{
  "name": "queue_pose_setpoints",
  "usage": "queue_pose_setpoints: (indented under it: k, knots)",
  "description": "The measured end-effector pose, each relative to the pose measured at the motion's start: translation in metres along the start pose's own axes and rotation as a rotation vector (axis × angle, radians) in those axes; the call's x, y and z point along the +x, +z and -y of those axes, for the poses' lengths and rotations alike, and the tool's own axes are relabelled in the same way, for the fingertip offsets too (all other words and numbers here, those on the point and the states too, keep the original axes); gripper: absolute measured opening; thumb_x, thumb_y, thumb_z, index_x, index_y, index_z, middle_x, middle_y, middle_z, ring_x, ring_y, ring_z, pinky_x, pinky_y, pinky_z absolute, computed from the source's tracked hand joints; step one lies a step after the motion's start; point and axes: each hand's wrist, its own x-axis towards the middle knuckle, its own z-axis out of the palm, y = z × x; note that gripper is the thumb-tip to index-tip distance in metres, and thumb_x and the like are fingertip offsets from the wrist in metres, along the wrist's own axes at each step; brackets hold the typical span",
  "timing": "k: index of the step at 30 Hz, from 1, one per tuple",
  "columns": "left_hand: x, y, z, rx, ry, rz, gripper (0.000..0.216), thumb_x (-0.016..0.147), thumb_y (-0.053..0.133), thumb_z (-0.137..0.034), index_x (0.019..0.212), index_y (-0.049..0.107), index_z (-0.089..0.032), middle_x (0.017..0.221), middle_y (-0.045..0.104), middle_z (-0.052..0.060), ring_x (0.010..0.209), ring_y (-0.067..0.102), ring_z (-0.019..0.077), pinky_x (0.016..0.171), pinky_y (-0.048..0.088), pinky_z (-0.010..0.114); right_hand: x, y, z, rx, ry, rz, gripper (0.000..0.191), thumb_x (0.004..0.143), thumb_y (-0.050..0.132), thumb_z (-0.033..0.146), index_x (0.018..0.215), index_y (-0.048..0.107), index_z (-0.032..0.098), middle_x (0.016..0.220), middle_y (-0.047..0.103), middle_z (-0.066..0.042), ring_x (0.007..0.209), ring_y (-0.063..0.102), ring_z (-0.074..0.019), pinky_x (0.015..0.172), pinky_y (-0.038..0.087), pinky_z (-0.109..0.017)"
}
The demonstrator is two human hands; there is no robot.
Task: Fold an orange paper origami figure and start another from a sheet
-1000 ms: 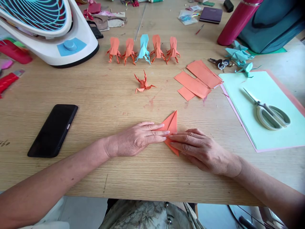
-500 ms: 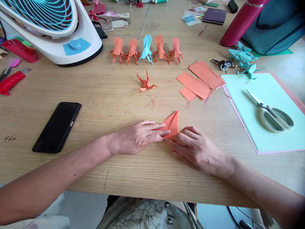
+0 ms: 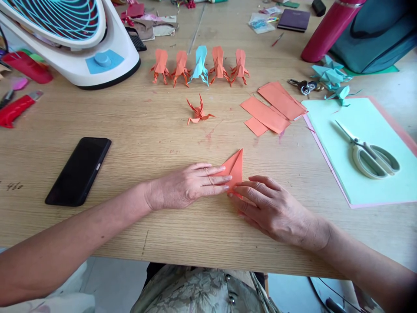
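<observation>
A folded orange paper (image 3: 236,171) lies on the table in front of me, its pointed tip facing away. My left hand (image 3: 192,186) rests flat across its left part, fingers stretched out and slightly spread, pressing it to the table. At the lower right edge of the paper is my right hand (image 3: 272,211), with loosely bent fingers apart from one another. Its fingertips touch or nearly touch that edge; the thumb side is partly hidden. Beyond the paper sits a small orange origami figure (image 3: 198,112) with thin pointed limbs.
Origami figures stand in a row, including a blue one (image 3: 200,65). Orange paper strips (image 3: 265,114) lie to the right, near scissors (image 3: 374,156) on pale green sheets (image 3: 329,182). A phone (image 3: 78,171) lies left, below a white fan (image 3: 114,48). A red bottle (image 3: 332,30) stands back right.
My right hand's fingers have loosened and spread, and the hand has shifted slightly right and down from the paper's lower edge. The left hand stays on the paper.
</observation>
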Motion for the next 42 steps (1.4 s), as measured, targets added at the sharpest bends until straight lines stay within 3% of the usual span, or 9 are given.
queue_pose_setpoints:
  k: [6,15,21,26,30,39,42]
  knots:
    - [0.001,-0.002,-0.001,-0.018,-0.032,0.05,0.056,0.097,0.041,-0.005,0.147,0.047,-0.029,0.155,0.046,0.004,0.148,0.036,0.023,0.12,0.035,0.046,-0.009,-0.004,0.004,-0.037,-0.03,0.0,0.027,0.098,0.055,0.017,0.12,0.067,0.009,0.127,0.067,-0.017,0.116,0.064,-0.0291,0.103,0.053,-0.051]
    - [0.0,-0.004,-0.001,0.025,-0.005,0.059,0.055,0.096,0.042,-0.005,0.147,0.048,-0.026,0.155,0.047,0.004,0.148,0.036,0.0244,0.119,0.035,0.047,-0.029,-0.015,0.017,-0.02,-0.039,0.025,0.024,0.096,0.057,0.014,0.116,0.069,0.008,0.129,0.067,-0.018,0.117,0.064,-0.0294,0.102,0.052,-0.054]
    - [0.002,-0.006,-0.001,0.016,-0.012,0.063,0.057,0.096,0.041,-0.003,0.146,0.047,-0.028,0.155,0.047,0.004,0.148,0.037,0.0232,0.118,0.037,0.047,-0.039,-0.023,0.02,0.038,0.015,-0.101,0.017,0.095,0.058,0.016,0.105,0.071,0.013,0.122,0.072,-0.015,0.105,0.068,-0.0265,0.091,0.055,-0.049]
    - [0.005,-0.003,-0.014,0.063,-0.056,-0.018,0.049,0.098,0.046,-0.01,0.144,0.05,-0.028,0.148,0.055,0.006,0.142,0.044,0.0245,0.114,0.042,0.047,-0.028,-0.015,0.021,0.064,0.117,-0.076,0.034,0.098,0.05,0.017,0.131,0.06,0.012,0.129,0.066,-0.017,0.113,0.063,-0.0286,0.093,0.053,-0.049]
    - [0.006,0.0,-0.03,0.161,-0.128,-0.034,0.046,0.098,0.054,-0.021,0.144,0.051,-0.026,0.141,0.06,0.008,0.13,0.05,0.0276,0.105,0.047,0.047,-0.026,-0.004,0.023,-0.003,0.131,-0.017,0.036,0.1,0.051,0.023,0.132,0.059,0.008,0.137,0.061,-0.018,0.116,0.059,-0.0306,0.094,0.05,-0.049]
    - [0.006,0.008,-0.047,0.238,-0.19,-0.044,0.045,0.1,0.051,-0.034,0.143,0.052,-0.021,0.131,0.062,0.012,0.109,0.05,0.0264,0.094,0.049,0.044,-0.041,-0.01,0.026,-0.101,0.274,-0.091,0.024,0.101,0.047,0.018,0.115,0.065,0.012,0.108,0.072,-0.014,0.091,0.063,-0.0262,0.08,0.048,-0.044]
    - [0.01,0.01,-0.054,0.253,-0.231,-0.018,0.047,0.099,0.053,-0.035,0.143,0.052,-0.017,0.125,0.062,0.013,0.105,0.051,0.0265,0.091,0.05,0.044,-0.031,-0.005,0.03,-0.09,0.32,-0.054,0.028,0.1,0.048,0.022,0.121,0.064,0.011,0.112,0.069,-0.016,0.094,0.062,-0.028,0.08,0.049,-0.044]
